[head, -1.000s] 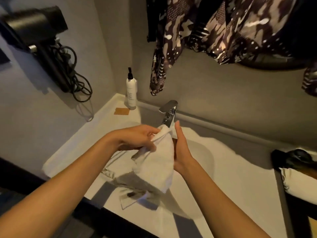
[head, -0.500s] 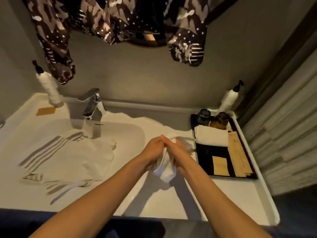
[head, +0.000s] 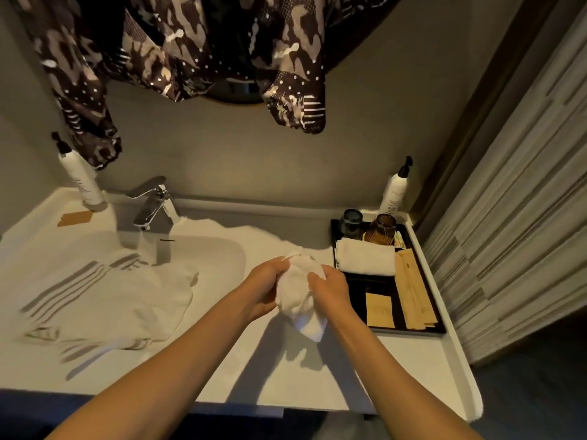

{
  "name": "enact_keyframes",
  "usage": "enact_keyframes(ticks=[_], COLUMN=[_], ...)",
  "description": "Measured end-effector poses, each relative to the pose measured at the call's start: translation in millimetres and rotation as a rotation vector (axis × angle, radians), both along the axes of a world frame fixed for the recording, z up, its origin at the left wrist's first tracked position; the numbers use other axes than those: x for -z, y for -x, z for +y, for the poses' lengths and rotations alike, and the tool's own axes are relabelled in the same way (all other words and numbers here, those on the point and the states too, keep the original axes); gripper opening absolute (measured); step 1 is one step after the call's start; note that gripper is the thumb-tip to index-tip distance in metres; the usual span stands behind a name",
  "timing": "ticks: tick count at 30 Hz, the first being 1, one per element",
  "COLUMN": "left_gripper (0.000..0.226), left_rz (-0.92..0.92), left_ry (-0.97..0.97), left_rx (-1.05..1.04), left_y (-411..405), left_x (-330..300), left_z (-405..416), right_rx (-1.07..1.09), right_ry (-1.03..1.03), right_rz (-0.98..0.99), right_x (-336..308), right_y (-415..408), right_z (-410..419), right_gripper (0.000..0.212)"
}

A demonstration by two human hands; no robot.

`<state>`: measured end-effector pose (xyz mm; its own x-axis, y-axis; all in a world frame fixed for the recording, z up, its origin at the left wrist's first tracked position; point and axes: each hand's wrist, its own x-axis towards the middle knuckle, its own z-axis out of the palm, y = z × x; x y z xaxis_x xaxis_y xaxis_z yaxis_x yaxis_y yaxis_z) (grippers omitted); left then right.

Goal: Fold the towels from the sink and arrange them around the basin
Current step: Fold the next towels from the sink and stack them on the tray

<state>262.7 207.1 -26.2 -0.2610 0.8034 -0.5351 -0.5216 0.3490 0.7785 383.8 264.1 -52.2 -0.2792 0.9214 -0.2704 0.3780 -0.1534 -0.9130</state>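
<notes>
both hands hold a small white towel (head: 297,292) bunched above the counter (head: 197,369), between the basin (head: 222,249) and the tray (head: 440,328): the left hand (head: 265,289) cups its left side, the right hand (head: 330,290) grips its right side. it looks light, soft and limp, so it will sag from any grip; taking two corners should let it hang flat. a striped towel (head: 127,300) lies crumpled in the basin, unfolded.

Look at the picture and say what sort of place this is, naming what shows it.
Probably a hotel bathroom vanity: a chrome faucet over a white basin, pump bottles against the wall, and a black amenity tray holding a folded towel and cups.
</notes>
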Motion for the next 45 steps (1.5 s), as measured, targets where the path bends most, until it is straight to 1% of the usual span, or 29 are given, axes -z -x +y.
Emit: enact_keyframes(ticks=[2, 5, 6, 7, 8, 9, 10, 11, 13, 15, 17, 19, 21, 22, 23, 24, 25, 28, 29, 30, 32, 34, 36, 38, 39, 40, 41, 43, 45], left_gripper=[0.027, 0.023, 0.023, 0.023, 0.024, 0.026, 0.026, 0.027, 0.035, 0.041, 0.044, 0.041, 0.038, 0.039, 0.038, 0.037, 0.036, 0.026, 0.026, 0.028, 0.031, 0.034, 0.040, 0.038, 0.029, 0.015, 0.009, 0.025, 0.025], left_rz=[0.182, 0.495, 0.634, 0.790, 0.931, 1.006, 1.009, 0.968, 0.899, 0.911, 0.954, 0.969, 0.848, 0.742, 0.631, 0.571, 0.554, 0.516, 0.558, 0.614, 0.684, 0.712, 0.814, 0.875, 0.862, 0.834, 0.826, 0.802, 0.815], left_ry=[-0.020, -0.013, 0.032, 0.113, 0.214, 0.318, 0.411, 0.476, 0.555, 0.605, 0.663, 0.746, 0.779, 0.727, 0.614, 0.486, 0.362, 0.024, -0.029, -0.033, 0.061, 0.259, 0.491, 0.617, 0.643, 0.648, 0.640, 0.592, 0.540], left_rx=[-0.061, -0.247, -0.270, -0.250, -0.199, -0.126, -0.055, 0.000, 0.097, 0.175, 0.205, 0.242, 0.222, 0.150, 0.021, -0.120, -0.228, -0.370, -0.380, -0.370, -0.324, -0.239, -0.089, 0.048, 0.070, 0.061, 0.034, 0.030, 0.067], left_y=[7.5, 32.6, 42.6, 51.2, 57.7, 60.5, 60.4, 58.3, 53.0, 49.8, 49.2, 52.6, 57.5, 60.7, 63.8, 68.6, 73.0, 79.0, 81.9, 82.1, 80.4, 80.1, 81.3, 80.4, 79.3, 78.4, 76.2, 74.7, 76.8], left_x=[0.5, 8.8, 17.0, 29.4, 47.4, 65.5, 85.0, 99.8, 119.9, 130.1, 138.9, 148.0, 143.4, 135.9, 122.7, 105.3, 79.0, 4.9, -4.0, -4.7, 15.6, 54.8, 95.9, 126.6, 135.8, 140.5, 140.2, 133.2, 124.2], left_z=[-2.8, -12.1, -20.6, -30.3, -41.0, -51.6, -62.0, -70.3, -80.3, -86.9, -95.5, -105.6, -104.6, -96.2, -82.5, -65.1, -46.6, -7.0, -4.4, -7.4, -26.1, -55.4, -87.7, -114.4, -124.6, -132.9, -137.9, -141.9, -145.6], right_rx=[0.078, 0.223, 0.258, 0.275, 0.265, 0.239, 0.221, 0.217, 0.206, 0.206, 0.148, 0.046, 0.024, 0.037, 0.043, 0.050, 0.065, 0.099, 0.113, 0.133, 0.184, 0.231, 0.217, 0.167, 0.135, 0.115, 0.112, 0.106, 0.110], right_ry=[-0.148, -0.200, -0.186, -0.151, -0.090, -0.015, 0.058, 0.107, 0.138, 0.155, 0.171, 0.171, 0.193, 0.201, 0.185, 0.148, 0.094, -0.075, -0.116, -0.130, -0.103, 0.010, 0.156, 0.247, 0.277, 0.312, 0.346, 0.407, 0.494], right_rz=[-0.092, -0.155, -0.200, -0.240, -0.297, -0.370, -0.438, -0.479, -0.469, -0.423, -0.418, -0.455, -0.418, -0.369, -0.312, -0.253, -0.195, 0.032, 0.067, 0.075, 0.036, -0.057, -0.187, -0.330, -0.381, -0.413, -0.426, -0.425, -0.401], right_x=[1.9, 10.0, 17.7, 28.6, 42.5, 55.7, 68.9, 78.4, 85.2, 83.8, 86.3, 92.7, 93.2, 86.6, 75.0, 60.6, 40.6, -17.4, -29.1, -30.5, -13.3, 24.1, 64.2, 90.6, 101.2, 109.1, 112.4, 116.4, 110.9], right_y=[-11.0, -34.7, -44.2, -53.7, -61.7, -67.3, -72.1, -75.2, -76.3, -75.2, -75.5, -75.6, -68.5, -60.9, -51.3, -39.9, -27.6, -1.9, 0.0, -2.5, -14.7, -33.1, -54.5, -72.2, -78.1, -81.7, -83.8, -85.8, -86.3], right_z=[5.0, 14.3, 16.2, 17.0, 15.4, 13.0, 7.8, 2.7, -9.0, -21.3, -35.1, -44.3, -42.8, -37.3, -29.0, -17.3, -4.6, 23.8, 26.7, 28.3, 24.5, 11.5, -7.2, -24.9, -30.6, -35.9, -40.0, -44.5, -47.1], right_gripper=[0.025, 0.023, 0.024, 0.022, 0.019, 0.017, 0.020, 0.023, 0.031, 0.040, 0.048, 0.048, 0.040, 0.039, 0.040, 0.042, 0.045, 0.038, 0.037, 0.036, 0.032, 0.032, 0.034, 0.036, 0.036, 0.038, 0.040, 0.042, 0.038])
